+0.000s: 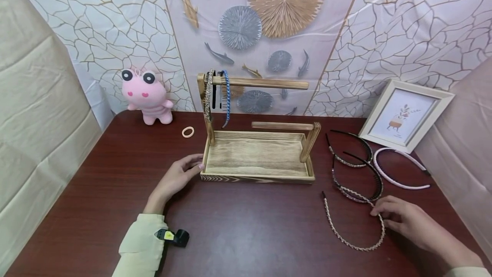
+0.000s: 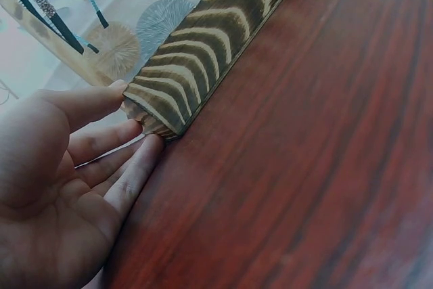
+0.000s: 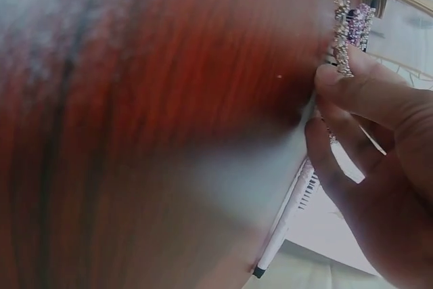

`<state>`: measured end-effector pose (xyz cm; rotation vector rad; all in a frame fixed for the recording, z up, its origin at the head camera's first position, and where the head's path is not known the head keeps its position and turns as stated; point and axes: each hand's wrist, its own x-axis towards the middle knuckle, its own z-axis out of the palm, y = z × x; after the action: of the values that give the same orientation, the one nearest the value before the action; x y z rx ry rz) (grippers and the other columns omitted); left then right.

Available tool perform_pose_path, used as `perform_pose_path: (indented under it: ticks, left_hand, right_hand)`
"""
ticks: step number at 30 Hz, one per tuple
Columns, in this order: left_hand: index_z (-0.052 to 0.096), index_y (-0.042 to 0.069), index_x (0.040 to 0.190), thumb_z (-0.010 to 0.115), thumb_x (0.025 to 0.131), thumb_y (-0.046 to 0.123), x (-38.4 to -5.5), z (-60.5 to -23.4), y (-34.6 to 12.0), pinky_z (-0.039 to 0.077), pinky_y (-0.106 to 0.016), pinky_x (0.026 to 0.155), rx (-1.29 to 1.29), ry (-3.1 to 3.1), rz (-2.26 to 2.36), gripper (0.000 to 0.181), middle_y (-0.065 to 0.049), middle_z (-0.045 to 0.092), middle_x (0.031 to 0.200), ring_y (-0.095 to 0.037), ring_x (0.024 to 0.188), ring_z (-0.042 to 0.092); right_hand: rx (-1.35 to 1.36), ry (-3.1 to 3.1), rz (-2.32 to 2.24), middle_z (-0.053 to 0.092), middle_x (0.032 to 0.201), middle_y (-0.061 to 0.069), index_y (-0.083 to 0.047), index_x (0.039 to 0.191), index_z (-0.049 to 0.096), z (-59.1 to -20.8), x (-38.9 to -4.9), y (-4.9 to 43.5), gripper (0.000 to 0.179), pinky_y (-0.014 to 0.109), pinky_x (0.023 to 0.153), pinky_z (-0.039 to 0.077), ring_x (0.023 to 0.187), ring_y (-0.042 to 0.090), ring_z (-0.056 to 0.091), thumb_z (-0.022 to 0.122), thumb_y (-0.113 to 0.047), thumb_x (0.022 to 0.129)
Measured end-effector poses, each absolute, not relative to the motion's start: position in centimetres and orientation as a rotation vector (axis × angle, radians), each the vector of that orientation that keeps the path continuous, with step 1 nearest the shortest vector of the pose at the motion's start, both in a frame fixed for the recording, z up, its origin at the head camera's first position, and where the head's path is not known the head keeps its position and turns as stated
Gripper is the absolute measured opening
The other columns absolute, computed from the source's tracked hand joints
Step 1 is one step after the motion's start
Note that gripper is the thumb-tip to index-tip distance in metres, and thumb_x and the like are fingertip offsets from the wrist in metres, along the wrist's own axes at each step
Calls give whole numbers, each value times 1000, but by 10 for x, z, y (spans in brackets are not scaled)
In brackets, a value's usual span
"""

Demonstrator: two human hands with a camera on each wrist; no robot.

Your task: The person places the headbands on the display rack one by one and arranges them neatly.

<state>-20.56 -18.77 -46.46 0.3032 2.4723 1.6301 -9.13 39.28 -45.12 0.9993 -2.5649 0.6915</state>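
My left hand (image 1: 177, 178) grips the left front corner of a wooden headband stand (image 1: 257, 179); in the left wrist view, thumb and fingers (image 2: 128, 174) meet its striped end. On the stand's taller bar, at the left, hang a sparkly headband (image 1: 209, 95) and a blue braided headband (image 1: 228, 97), with dark bands between them. At the right, my right hand (image 1: 409, 221) pinches a beaded gold headband (image 1: 355, 248) between thumb and fingers. Beyond it lie a dark headband with purple beads (image 1: 378, 185), another dark headband (image 1: 369, 148) and a pale pink headband (image 1: 388, 178).
A pink plush toy (image 1: 147, 97) stands at the back left, with a small beige ring (image 1: 188, 132) beside it. At the back right leans a framed picture (image 1: 407, 112). The stand's shorter bar (image 1: 282, 126) rises at its right end. Patterned cloth backs the dark red table (image 1: 246, 225).
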Motion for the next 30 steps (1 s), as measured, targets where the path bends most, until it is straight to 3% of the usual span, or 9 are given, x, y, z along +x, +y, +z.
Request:
perform_pose_path:
  ticks: [5, 7, 9, 12, 17, 21, 24, 26, 30]
  left_hand:
    - [51, 4, 142, 61, 100, 24, -205, -465, -187, 41, -46, 102, 298, 2470, 1639, 47, -19, 61, 133, -28, 124, 57]
    - [52, 5, 142, 61, 100, 24, -206, -465, -188, 41, -46, 102, 292, 2472, 1635, 47, -18, 62, 133, -28, 124, 57]
    - [52, 5, 142, 61, 100, 24, -206, -466, -188, 41, -46, 102, 291, 2476, 1628, 46, -18, 62, 133, -27, 124, 57]
    - [52, 3, 142, 60, 101, 23, -206, -466, -188, 42, -46, 102, 295, 2487, 1618, 46, -19, 62, 133, -29, 124, 57]
    - [52, 2, 141, 60, 101, 22, -204, -461, -186, 42, -46, 102, 289, 2488, 1618, 46, -20, 62, 132, -29, 124, 58]
    - [54, 5, 140, 62, 99, 25, -206, -467, -188, 42, -45, 102, 291, 2478, 1632, 46, -17, 63, 131, -27, 123, 58]
    - [54, 5, 140, 62, 99, 25, -206, -468, -188, 42, -45, 102, 289, 2481, 1628, 46, -17, 63, 131, -27, 123, 58]
    - [54, 5, 140, 62, 100, 26, -206, -467, -188, 42, -45, 102, 286, 2485, 1623, 46, -17, 63, 131, -28, 123, 58]
    - [54, 5, 141, 62, 100, 26, -206, -466, -188, 41, -45, 102, 280, 2492, 1613, 47, -17, 62, 132, -28, 124, 58]
  right_hand:
    - [963, -2568, 608, 65, 91, -9, -21, 87, 71, -451, -91, 395, 56, 4, 78, 37, 95, -14, 51, 78, 19, 47]
    - [957, -2558, 601, 67, 90, -10, -21, 87, 72, -450, -91, 396, 29, 3, 79, 37, 96, -15, 51, 85, -2, 69]
    - [959, -2532, 600, 69, 90, -11, -21, 88, 74, -450, -92, 396, 9, 2, 81, 37, 97, -16, 51, 76, -29, 88]
    - [968, -2483, 651, 71, 90, -13, -21, 89, 76, -449, -93, 395, 46, 1, 83, 37, 99, -18, 52, 46, -55, 97]
    - [958, -2465, 712, 72, 96, -15, -19, 95, 77, -440, -92, 389, 38, 0, 88, 36, 102, -17, 54, 54, -48, 96]
    - [888, -2508, 699, 73, 100, -16, -16, 99, 78, -432, -91, 385, 12, 1, 88, 37, 103, -18, 55, 76, -18, 88]
    - [793, -2542, 669, 72, 101, -19, -17, 100, 78, -425, -90, 382, 39, 1, 86, 38, 101, -20, 55, 81, 8, 70]
    - [721, -2556, 667, 71, 100, -22, -17, 100, 78, -421, -89, 380, 48, 1, 84, 38, 100, -22, 55, 80, 15, 64]
    - [626, -2577, 712, 69, 102, -26, -16, 103, 77, -413, -89, 377, 43, 0, 84, 36, 99, -22, 54, 78, 14, 72]
